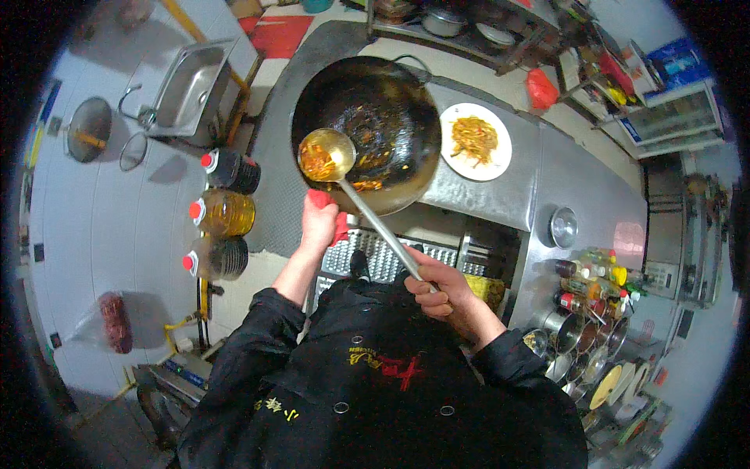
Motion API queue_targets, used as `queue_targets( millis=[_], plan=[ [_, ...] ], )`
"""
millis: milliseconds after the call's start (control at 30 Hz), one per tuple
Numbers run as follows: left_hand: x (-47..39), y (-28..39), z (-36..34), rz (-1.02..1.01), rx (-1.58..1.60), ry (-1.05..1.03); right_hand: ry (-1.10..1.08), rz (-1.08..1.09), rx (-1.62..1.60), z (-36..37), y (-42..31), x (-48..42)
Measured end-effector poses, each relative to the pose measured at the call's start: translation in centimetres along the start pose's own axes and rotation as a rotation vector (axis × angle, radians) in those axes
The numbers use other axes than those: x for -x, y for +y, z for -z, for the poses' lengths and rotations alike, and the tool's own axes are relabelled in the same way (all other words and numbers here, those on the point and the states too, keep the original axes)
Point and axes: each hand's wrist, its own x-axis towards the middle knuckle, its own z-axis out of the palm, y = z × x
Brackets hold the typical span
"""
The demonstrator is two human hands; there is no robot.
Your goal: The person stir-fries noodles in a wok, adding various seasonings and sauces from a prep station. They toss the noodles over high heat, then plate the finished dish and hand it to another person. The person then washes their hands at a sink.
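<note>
My left hand point(319, 225) grips the near rim of a dark wok point(375, 99) through a folded red cloth point(340, 228). In my right hand point(436, 287) is the long metal handle of a ladle point(326, 138). The ladle's bowl sits inside the wok at its left side and holds some reddish-brown cooked food point(316, 161). Sauce and a few scraps cling to the wok's inner wall. Just right of the wok, a white plate point(451, 158) bears a heap of cooked shredded food point(473, 138).
Several large plastic jugs point(225, 212) with red caps line the left side. Beyond them is a steel sink point(187, 94) with a tap. On the steel counter point(577, 176) at right stand a metal bowl point(563, 227), several bottles point(592, 284) and seasoning pots point(562, 328).
</note>
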Motion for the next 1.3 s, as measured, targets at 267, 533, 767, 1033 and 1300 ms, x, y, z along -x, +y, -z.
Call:
queue_targets(
  millis=[267, 533, 767, 1033, 1300],
  plan=[
    [2.4, 1.8, -1.3, 0.304, 0.296, -0.279, 0.365, 0.262, 0.144, 0.7, -4.0, 12.7],
    [3.6, 0.5, -2.4, 0.549, 0.344, -0.265, 1.014, 0.508, 1.096, 14.4, -4.3, 12.1],
    [2.9, 0.3, -1.0, 0.599, 0.309, -0.216, 1.161, 0.568, 1.282, 17.6, -5.6, 11.2],
    [3.0, 2.5, -2.1, 0.672, 0.283, -0.244, 1.188, 0.597, 1.436, 18.4, -6.1, 11.9],
    [4.1, 2.3, -3.6, 0.681, 0.381, -0.226, 1.293, 0.540, 1.363, 17.5, -5.8, 11.6]
  ],
)
